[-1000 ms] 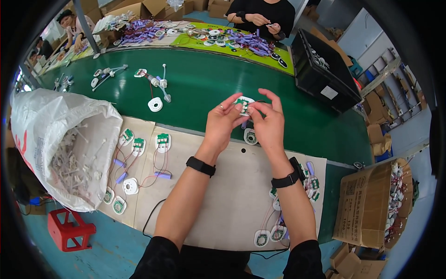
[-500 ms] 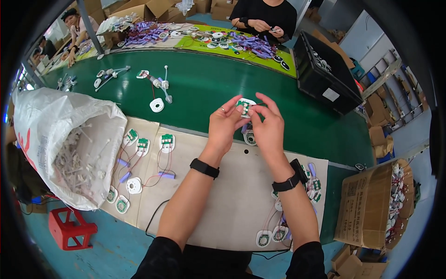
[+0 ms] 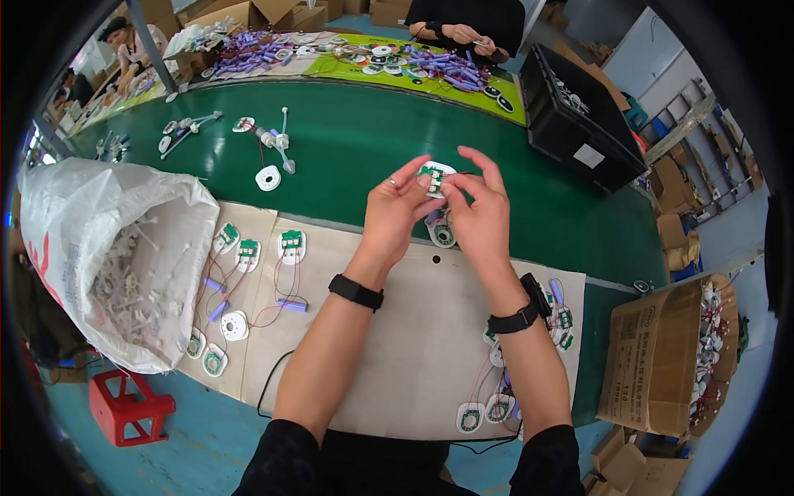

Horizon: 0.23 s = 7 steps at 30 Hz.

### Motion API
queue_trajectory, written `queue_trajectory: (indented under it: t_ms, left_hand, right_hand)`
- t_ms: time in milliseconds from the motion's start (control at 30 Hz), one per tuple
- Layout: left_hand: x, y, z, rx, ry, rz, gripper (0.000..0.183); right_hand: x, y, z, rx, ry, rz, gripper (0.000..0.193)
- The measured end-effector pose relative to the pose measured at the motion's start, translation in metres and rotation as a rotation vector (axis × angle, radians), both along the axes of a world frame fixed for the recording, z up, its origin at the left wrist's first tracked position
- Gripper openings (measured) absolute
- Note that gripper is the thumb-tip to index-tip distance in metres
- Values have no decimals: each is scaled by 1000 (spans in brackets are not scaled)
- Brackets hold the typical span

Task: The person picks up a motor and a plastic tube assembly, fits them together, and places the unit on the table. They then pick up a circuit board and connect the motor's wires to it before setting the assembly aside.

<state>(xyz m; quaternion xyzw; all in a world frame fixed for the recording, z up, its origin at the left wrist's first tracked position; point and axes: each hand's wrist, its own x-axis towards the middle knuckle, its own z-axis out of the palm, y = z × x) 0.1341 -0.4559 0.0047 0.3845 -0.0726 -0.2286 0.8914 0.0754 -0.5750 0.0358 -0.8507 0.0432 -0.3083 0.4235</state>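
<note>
A white oval plate with a green circuit board [image 3: 432, 177] is held up over the green belt in front of me. My left hand [image 3: 392, 213] is closed on its left side, thumb resting on the board. My right hand [image 3: 481, 217] pinches at the board's right edge, where a thin dark wire runs; the fingertips hide just what is pinched. Below the hands, a white plate with a round ring board [image 3: 442, 235] and a purple battery cell [image 3: 433, 217] lie at the mat's far edge, partly covered by the fingers.
On the beige mat [image 3: 397, 331] lie wired boards with cells [image 3: 291, 245] to the left and several more [image 3: 498, 409] under my right forearm. A white sack [image 3: 66, 215] of clear plastic parts stands left. A black bin [image 3: 571, 124] and carton [image 3: 653, 364] flank the right. Another person works across the belt.
Both hands have lifted slightly away from me with the board, still gripping it. The whole view has shifted a little. The person across the belt has moved their hands slightly.
</note>
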Motion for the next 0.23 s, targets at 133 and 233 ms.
queue_trajectory:
  t_ms: [133, 233]
  left_hand:
    - [0, 1, 0, 99, -119, 16, 41]
    - [-1, -4, -1, 157, -140, 62, 43]
  right_hand:
    - [0, 2, 1, -7, 7, -27, 10]
    - [3, 4, -1, 26, 32, -40, 9]
